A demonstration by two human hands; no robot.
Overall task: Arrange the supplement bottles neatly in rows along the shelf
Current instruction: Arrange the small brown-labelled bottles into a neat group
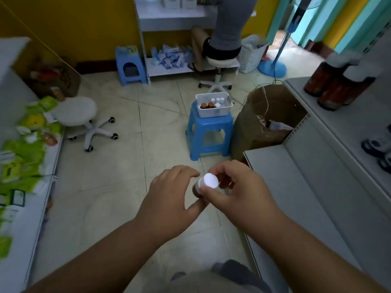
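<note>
Both hands meet over the pale tiled floor [118, 187], between two shelf units. The right hand [239, 193] pinches a small brown bottle with a round white cap [208, 181] at the cap, thumb on the near side and fingers curled over the far side. The left hand [169, 193] cups the same bottle from the left: its thumb lies against the bottle's lower body and its fingers arch above the cap. Whether those fingers touch the cap cannot be told. The bottle is held in the air, cap tilted toward the camera.

Further off, a white perforated plastic basket [213, 112] stands on a blue plastic stool [208, 134]; it holds several more bottles, some amber with brown tops, some white-capped. Just right of the stool stands an open brown cardboard box [254, 127]. On the grey shelf at right [338, 127] stand dark brown bottles with white caps [336, 87], blurred. The white shelf at left [31, 208] carries green packets [23, 153]. A white round swivel stool [76, 111] stands near it. Another person sits on a stool at the far shelving [171, 15].
</note>
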